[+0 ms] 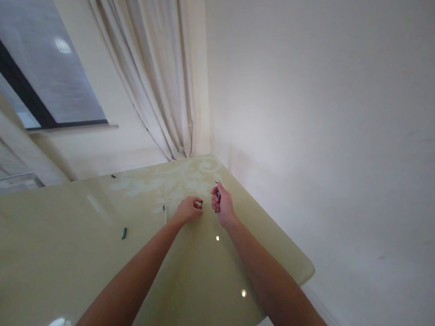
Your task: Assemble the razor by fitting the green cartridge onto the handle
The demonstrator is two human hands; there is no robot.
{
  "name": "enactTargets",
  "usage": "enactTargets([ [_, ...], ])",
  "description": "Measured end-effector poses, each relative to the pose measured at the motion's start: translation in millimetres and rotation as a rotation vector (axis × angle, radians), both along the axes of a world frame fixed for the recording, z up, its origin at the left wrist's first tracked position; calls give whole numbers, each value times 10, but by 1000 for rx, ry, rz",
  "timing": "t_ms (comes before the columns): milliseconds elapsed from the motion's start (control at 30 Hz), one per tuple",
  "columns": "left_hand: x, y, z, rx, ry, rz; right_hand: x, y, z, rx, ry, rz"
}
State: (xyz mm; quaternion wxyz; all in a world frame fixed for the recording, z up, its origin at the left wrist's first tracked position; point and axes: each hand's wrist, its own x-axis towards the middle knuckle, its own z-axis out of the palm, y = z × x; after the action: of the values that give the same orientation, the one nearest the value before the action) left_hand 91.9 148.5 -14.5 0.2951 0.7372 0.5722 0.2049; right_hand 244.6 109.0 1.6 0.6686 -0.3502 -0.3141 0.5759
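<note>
Over the far right part of the table, my left hand (189, 209) is closed in a pinch. Between its thumb and fingers sits a small dark piece (201, 204), too small to name. A short way to the right, my right hand (224, 202) is wrapped round a slim dark pen-like object (218, 194), which stands roughly upright with its ends showing above and below the fingers. The two hands are apart. Just behind my left wrist lies a thin white stick with a dark end (165, 213), partly hidden by the arm.
A small green and black piece (124, 233) lies on the pale glossy table (80, 267) to the left. Near the back edge is a small dark piece (113, 176). A wall (328, 128) runs along the right side. Behind hang curtains (158, 78) beside a window (63, 69).
</note>
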Motion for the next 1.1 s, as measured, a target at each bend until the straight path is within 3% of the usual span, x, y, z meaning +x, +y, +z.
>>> enactTargets([
  [367, -54, 48, -88, -50, -74, -12, -34, -10, -1, -17, -20, 4],
  [600, -115, -279, -5, 11, -93, -20, -20, -31, -17, -31, -73, 25],
  [667, -321, -433, 66, 43, -103, -10, -38, -48, -26, -43, -105, 43],
  [733, -688, -570, 124, 98, -94, 26, -74, -75, -36, -77, -154, 58],
  [833, -1451, -710, 120, 227, 4, 173, -156, -136, -44, -141, -217, 105],
  [933, -2149, -787, -7, 288, 148, 337, -259, -221, -38, -161, -252, 195],
  [1000, -2412, -816, -119, 262, 277, 340, -323, -284, -30, -157, -279, 249],
  [1100, -2492, -824, -233, 197, 365, 345, -388, -367, -22, -157, -320, 298],
])
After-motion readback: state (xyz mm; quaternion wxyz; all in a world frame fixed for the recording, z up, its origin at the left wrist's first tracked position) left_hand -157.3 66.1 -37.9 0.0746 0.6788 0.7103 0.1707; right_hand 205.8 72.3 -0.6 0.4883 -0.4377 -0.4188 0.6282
